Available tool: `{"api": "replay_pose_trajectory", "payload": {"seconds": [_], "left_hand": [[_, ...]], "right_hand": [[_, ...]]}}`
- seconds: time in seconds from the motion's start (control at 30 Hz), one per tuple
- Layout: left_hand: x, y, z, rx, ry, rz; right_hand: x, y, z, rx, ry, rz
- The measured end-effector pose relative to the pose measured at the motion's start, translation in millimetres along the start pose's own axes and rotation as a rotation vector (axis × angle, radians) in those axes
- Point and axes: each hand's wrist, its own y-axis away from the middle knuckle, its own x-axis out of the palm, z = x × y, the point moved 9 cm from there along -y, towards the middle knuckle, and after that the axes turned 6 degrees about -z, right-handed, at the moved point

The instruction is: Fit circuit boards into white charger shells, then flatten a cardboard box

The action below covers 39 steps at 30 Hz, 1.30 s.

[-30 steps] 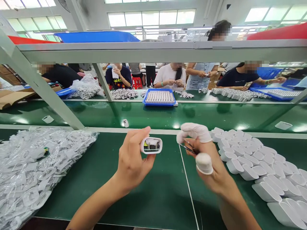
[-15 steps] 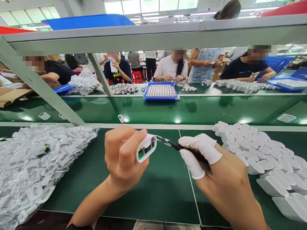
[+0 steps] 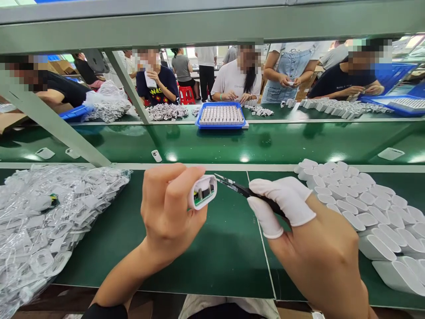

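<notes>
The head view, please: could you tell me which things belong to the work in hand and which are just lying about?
In hand:
- white casing, left hand
- tweezers, right hand

Apparently lying about, possibly supplies:
- bagged white parts
- white cases
- blue tray

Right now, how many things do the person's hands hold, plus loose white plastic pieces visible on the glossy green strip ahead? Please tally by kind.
White oval plastic housing with a green circuit board inside, in the left hand: 1
Slim black pointed tweezers, in the right hand: 1
Loose white plastic pieces on the glossy green strip: 4
Total: 6
</notes>
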Motion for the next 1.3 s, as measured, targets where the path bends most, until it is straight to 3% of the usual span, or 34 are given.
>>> {"api": "replay_pose_trajectory", "payload": {"seconds": [0.6,0.9,1.3], "left_hand": [[5.5,-2,5,-0.073,0.171,0.096],[13.5,1,-3,-0.068,0.259,0.158],[12.7,1,-3,-0.049,0.233,0.14]], "right_hand": [[1,0,-6,0.109,-0.072,0.047],[-1,-1,-5,0.12,-0.117,0.022],[-4,1,-18,0.174,-0.225,0.063]]}}
